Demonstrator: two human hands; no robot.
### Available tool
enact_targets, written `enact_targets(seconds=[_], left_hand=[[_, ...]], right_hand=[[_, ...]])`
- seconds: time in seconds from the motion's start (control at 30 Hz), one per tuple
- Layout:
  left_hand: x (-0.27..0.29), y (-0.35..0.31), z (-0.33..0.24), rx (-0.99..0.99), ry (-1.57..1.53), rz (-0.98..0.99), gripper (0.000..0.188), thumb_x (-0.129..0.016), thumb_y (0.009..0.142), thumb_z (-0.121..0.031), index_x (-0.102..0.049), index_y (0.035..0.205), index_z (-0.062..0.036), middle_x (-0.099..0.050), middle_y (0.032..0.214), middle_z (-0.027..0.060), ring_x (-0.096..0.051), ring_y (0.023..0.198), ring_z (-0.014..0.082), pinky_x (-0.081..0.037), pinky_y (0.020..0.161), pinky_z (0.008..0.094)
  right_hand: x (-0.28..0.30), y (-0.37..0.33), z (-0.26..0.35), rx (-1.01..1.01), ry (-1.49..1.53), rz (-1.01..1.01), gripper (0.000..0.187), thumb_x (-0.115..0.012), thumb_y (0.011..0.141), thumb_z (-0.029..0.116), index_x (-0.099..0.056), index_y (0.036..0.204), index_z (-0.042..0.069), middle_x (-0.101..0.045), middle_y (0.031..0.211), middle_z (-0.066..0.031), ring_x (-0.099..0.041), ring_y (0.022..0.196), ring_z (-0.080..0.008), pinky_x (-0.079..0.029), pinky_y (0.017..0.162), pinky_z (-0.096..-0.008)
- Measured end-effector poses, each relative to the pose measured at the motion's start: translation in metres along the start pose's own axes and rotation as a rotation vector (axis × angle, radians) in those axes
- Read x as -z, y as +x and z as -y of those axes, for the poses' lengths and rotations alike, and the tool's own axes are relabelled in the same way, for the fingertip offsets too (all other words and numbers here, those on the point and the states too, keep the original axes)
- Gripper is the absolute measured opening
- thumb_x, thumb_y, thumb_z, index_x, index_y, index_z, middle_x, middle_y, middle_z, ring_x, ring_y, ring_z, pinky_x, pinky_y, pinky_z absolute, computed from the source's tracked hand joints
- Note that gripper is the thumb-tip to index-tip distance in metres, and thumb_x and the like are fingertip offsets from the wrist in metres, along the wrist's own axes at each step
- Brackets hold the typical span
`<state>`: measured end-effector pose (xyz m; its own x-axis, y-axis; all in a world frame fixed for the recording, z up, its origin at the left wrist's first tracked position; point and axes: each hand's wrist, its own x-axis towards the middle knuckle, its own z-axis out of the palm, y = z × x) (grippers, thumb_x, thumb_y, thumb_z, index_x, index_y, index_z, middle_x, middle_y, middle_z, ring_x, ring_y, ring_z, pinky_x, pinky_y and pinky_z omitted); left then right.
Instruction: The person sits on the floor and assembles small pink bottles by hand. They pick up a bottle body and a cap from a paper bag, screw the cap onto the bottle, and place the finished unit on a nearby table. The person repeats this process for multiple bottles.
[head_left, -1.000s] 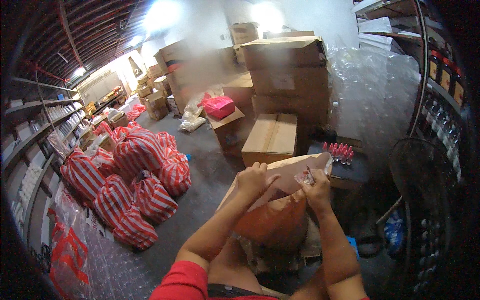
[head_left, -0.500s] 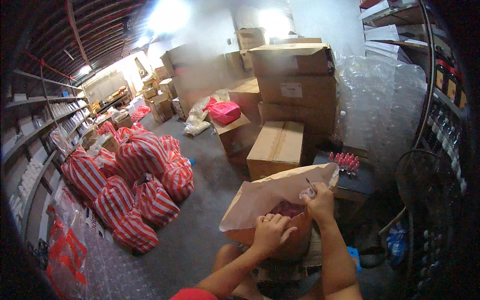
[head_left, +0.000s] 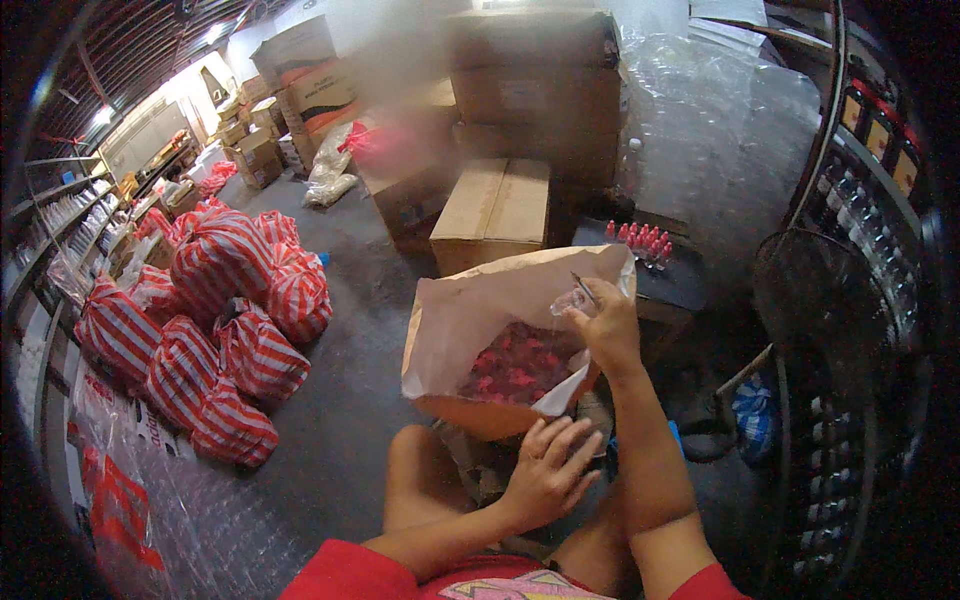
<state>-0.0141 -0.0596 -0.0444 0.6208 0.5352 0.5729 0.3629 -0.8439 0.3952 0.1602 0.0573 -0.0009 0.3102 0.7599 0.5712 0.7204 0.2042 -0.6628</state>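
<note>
A large brown paper sack [head_left: 430, 404] stands upright in front of me, its mouth wide and its inside pale. Many small red and pink pieces [head_left: 515, 365] lie in it; their kind is too blurred to tell. Over the sack's right side, my right hand [head_left: 612, 325] is closed around crumpled clear plastic [head_left: 570, 302] and a thin, dark, pen-like tool [head_left: 583, 288]. My left hand [head_left: 548, 470] is just below the sack's near edge, fingers spread and nothing seen in them. Several small bottles with red caps [head_left: 640, 240] stand on a dark surface beyond the sack.
A closed carton [head_left: 490, 205] sits behind the sack, with stacked cartons [head_left: 535, 110] beyond. Red-and-white striped bags [head_left: 220, 265] are piled at the left. Clear plastic wrap [head_left: 715, 150] stands at the right, near shelves of bottles [head_left: 850, 225]. A blue-and-white bag [head_left: 755, 420] lies low at right.
My left hand has come off the sack's near edge and moved down toward me. The sack's mouth now shows more of the red pieces. My right hand keeps its hold; the view has shifted.
</note>
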Motion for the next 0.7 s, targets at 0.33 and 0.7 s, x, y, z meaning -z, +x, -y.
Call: enact_targets(seconds=[0.33, 0.7], left_hand=[[-0.059, -0.102, 0.063, 0.2, -0.278, 0.587, 0.034, -0.059, 0.081, -0.018, -0.058, 0.115, -0.01, -0.054, 0.118, 0.0154, -0.056, 0.099, 0.0338, -0.045, 0.086, 0.0416], [-0.099, -0.115, 0.101, 0.589, -0.196, 0.872, 0.035, -0.049, 0.089, -0.031, -0.058, 0.116, -0.0106, -0.055, 0.12, 0.016, -0.051, 0.11, 0.0355, -0.04, 0.094, 0.0418]], right_hand=[[-0.009, -0.001, 0.003, 0.016, -0.005, 0.018, 0.033, -0.073, 0.067, 0.014, -0.063, 0.096, 0.004, -0.061, 0.092, -0.0148, -0.06, 0.088, -0.0324, -0.047, 0.078, -0.0392], [-0.005, 0.001, 0.003, 0.007, -0.029, 0.019, 0.033, -0.076, 0.066, 0.014, -0.063, 0.092, -0.001, -0.059, 0.084, -0.0142, -0.058, 0.074, -0.0287, -0.046, 0.069, -0.0367]])
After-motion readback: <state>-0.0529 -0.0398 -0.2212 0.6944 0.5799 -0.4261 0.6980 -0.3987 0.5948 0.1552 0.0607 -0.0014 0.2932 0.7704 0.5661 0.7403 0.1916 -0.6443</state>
